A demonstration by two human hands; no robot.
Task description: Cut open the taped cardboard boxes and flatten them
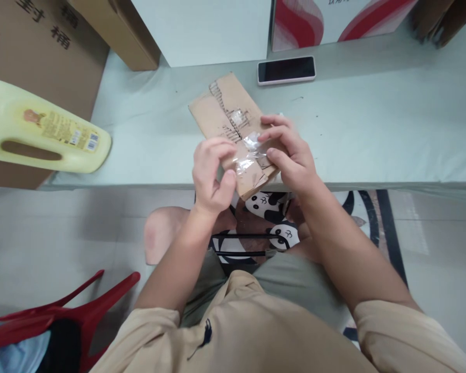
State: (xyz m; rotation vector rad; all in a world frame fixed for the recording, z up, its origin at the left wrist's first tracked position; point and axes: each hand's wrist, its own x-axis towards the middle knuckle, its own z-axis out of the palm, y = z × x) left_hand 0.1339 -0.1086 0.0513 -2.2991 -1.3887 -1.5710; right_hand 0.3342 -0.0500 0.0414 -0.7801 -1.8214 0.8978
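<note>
A flattened piece of brown cardboard with dark printed marks lies at a slant on the cloth-covered table, its near corner reaching past the front edge. Shiny, crumpled clear tape covers part of its near half. At the cardboard's left edge is my left hand, fingers bent and thumb apart from them, with nothing visible between. On the right side, my right hand has its fingertips and thumb on the clear tape, seemingly pinching it. The palm hides the cardboard's right edge.
Behind the cardboard lies a phone. A yellow jug rests at left against a large carton. A white box and a red-and-white box stand at the back. Below left is a red chair.
</note>
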